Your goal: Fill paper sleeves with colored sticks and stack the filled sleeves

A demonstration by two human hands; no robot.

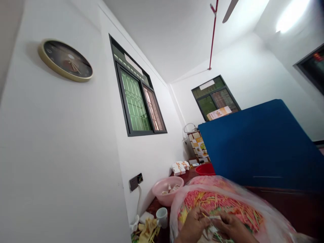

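Note:
My left hand (194, 222) is closed in a pinch, with a thin yellowish strip (204, 214) at its fingertips. Facing it, my right hand (232, 225) pinches a small white piece (215, 217), too small to tell what it is. The two sets of fingertips are close together, over a large clear plastic bag (274, 219). Inside the bag lie many thin sticks or strips (217, 199), mostly pink, with yellow and green ones. Below the fingers hang pale and green bits (214, 231) that I cannot make out.
A pink basin (158, 190) with small pale pieces stands left of the bag. Nearer are a white mug (162, 216) and a yellowish cloth-like heap (148, 231). A red basin (206, 168), white boxes (178, 168) and a blue panel (255, 148) stand behind; a wall borders the left.

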